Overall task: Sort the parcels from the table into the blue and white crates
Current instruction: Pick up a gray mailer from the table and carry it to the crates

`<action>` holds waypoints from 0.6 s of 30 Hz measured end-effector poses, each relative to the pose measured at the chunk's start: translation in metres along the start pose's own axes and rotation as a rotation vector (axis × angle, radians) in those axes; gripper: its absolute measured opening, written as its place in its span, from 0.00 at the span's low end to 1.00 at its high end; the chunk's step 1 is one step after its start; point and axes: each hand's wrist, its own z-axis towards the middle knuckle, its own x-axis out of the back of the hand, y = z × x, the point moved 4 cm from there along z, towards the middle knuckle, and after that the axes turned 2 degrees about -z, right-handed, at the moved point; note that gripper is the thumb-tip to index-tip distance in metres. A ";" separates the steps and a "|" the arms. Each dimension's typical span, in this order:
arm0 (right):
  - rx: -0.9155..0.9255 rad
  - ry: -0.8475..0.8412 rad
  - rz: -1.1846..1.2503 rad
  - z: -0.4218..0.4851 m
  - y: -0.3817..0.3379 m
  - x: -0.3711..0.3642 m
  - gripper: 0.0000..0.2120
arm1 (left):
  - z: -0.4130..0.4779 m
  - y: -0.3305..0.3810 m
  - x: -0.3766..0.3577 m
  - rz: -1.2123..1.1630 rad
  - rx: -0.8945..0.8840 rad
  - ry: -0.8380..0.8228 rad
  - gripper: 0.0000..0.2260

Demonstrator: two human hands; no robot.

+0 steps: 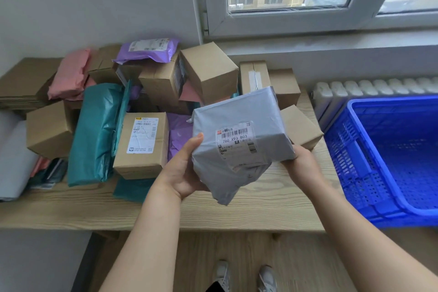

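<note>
Crowding behind grey parcel [239, 106]: boxes [208, 71], mailers [94, 135]

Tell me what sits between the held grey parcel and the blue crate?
A small cardboard box on the table's right end, beside the grey parcel, in the head view.

Both forearms are bare and extend forward from the lower edge of the view, converging toward the centre. Left hand [183, 169]: palm turned inward, thumb raised against the left face of the grey parcel [237, 149], fingers curled beneath it and out of sight. Right hand [300, 157]: holds the parcel's right side from below, fingers hidden behind it. The parcel is tilted, supported between both hands.
</note>
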 end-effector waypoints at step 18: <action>-0.322 -0.275 1.104 -0.023 0.018 0.026 0.28 | 0.030 0.010 -0.027 0.144 -0.071 -0.204 0.32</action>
